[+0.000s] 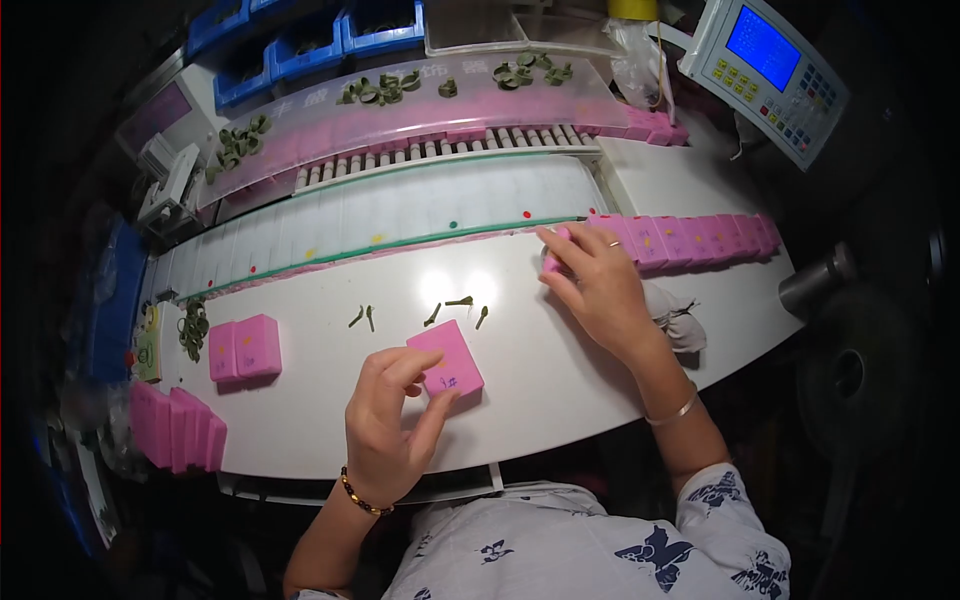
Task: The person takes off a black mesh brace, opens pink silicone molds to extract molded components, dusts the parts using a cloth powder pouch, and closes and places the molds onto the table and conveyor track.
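Pink block (460,358): was matte slab, long axis pointed 11 o'clock
Left hand (388,412): was half-open, seemed empty
Right hand (600,285): curled round pink piece (552,262)

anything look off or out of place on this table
No obvious spill or damage. A few small green pieces lie scattered loose on the white table, and the pink block by the left hand sits askew, unlike the neat row of pink blocks at the right.

Light glare (487,287) spots a white table (570,400), blue bins (384,43) behind, darkness around.
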Demonstrator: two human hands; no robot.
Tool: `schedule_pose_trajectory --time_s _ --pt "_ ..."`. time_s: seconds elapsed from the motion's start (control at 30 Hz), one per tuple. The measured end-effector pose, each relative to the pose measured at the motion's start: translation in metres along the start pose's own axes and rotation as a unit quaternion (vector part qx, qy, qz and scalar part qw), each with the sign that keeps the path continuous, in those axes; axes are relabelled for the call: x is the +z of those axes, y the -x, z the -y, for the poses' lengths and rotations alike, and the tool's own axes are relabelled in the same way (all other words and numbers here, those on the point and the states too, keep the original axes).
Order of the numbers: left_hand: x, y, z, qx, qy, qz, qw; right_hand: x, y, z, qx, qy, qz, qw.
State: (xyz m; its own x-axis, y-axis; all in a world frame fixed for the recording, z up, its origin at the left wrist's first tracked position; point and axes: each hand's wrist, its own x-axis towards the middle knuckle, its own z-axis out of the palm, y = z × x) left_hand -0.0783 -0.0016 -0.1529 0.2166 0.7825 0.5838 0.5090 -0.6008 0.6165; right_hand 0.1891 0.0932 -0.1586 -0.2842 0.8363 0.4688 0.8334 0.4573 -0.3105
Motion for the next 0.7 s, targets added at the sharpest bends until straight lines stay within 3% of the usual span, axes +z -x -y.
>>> schedule_pose_trajectory --time_s 0.13,0.23,0.47,0.57,0.63,0.7 --pt "-0.006 0.005 0.003 -0.036 0.007 0.004 0.999 -0.003 0.008 -0.004 -0.001 -0.03 0.033 0.999" --pt "-0.014 0.007 0.006 -0.053 -0.001 0.0 0.999 -0.011 0.009 -0.003 0.034 -0.088 -0.006 0.996" --pt "-0.022 0.017 0.015 -0.119 0.026 -0.026 0.992 -0.03 0.028 -0.007 0.043 -0.04 -0.02 0.998" --pt "-0.021 0.019 0.016 -0.131 0.04 -0.009 0.991 -0.035 0.019 0.0 0.054 -0.083 0.004 0.995" --pt "-0.02 0.018 0.015 -0.127 0.046 -0.009 0.991 -0.033 0.005 0.004 -0.043 -0.091 -0.119 0.988" --pt "-0.02 0.018 0.012 -0.126 0.048 -0.008 0.991 -0.025 -0.003 -0.001 -0.048 -0.082 -0.106 0.99"
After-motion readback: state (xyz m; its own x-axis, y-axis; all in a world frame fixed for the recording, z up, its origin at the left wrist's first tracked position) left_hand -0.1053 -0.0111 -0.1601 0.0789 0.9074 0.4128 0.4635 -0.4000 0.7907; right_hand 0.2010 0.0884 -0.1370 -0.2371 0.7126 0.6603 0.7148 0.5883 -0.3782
